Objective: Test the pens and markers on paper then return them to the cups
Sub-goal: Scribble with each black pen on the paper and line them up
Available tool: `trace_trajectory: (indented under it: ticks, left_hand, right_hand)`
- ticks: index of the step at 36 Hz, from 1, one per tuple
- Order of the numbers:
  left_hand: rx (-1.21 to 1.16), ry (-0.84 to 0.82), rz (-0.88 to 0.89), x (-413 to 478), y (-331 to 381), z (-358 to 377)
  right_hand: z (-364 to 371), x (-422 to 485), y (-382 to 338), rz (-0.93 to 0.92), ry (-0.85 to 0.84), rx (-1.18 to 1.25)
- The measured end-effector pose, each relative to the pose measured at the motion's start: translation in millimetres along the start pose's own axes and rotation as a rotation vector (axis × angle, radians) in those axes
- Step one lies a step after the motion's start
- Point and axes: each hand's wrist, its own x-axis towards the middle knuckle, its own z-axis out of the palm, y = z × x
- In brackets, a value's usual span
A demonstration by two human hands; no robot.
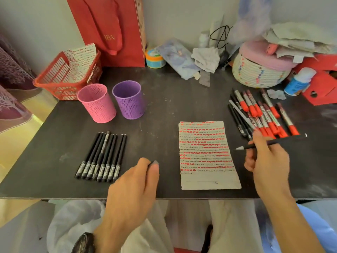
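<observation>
A sheet of paper [207, 156] covered in rows of red and black test marks lies on the dark table [164, 114]. My right hand [268, 161] grips an uncapped black pen [273, 142], tip pointing left just right of the paper. My left hand [135, 183] pinches a small dark pen cap [152, 163] left of the paper. A row of capped black pens [102, 156] lies at the left. Red markers [264, 114] and several black pens [240, 119] lie at the right. A pink cup [96, 104] and a purple cup [128, 99] stand behind.
A red plastic basket [67, 77] with a marked sheet stands at the back left, next to a red gift bag [113, 30]. A woven basket [257, 68], cloths, a small tub [155, 58] and a white bottle [299, 81] crowd the back. The table's front edge runs below my hands.
</observation>
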Motion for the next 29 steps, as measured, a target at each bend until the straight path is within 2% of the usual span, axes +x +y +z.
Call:
trace_trajectory:
  ticks: [2,4,10,14,18,26,29]
  left_hand:
    - [-0.187,-0.008,-0.023,8.5,-3.5,2.7]
    - [-0.325,-0.099,-0.033,18.9,1.0,12.8]
    - [-0.163,-0.329,0.139,45.8,6.7,54.6]
    - [-0.019,-0.298,0.192,43.0,-1.2,70.6]
    - [-0.017,-0.254,0.186,40.8,-2.9,76.2]
    - [-0.024,-0.206,0.18,43.6,1.0,72.2]
    - [-0.03,-0.216,0.17,44.5,2.1,70.0]
  right_hand:
    - [3.0,-1.2,3.8,-0.004,-0.139,-0.055]
    - [15.1,-6.3,7.5,0.01,-0.271,-0.091]
    - [44.4,-18.7,14.5,0.052,-0.407,-0.032]
    - [45.3,-22.7,27.1,0.0,-0.384,-0.126]
    - [43.4,-27.1,33.5,-0.056,-0.373,-0.216]
    - [43.3,-29.0,52.4,-0.283,-0.224,-0.432]
    - [39.8,-30.1,55.7,-0.273,-0.196,-0.42]
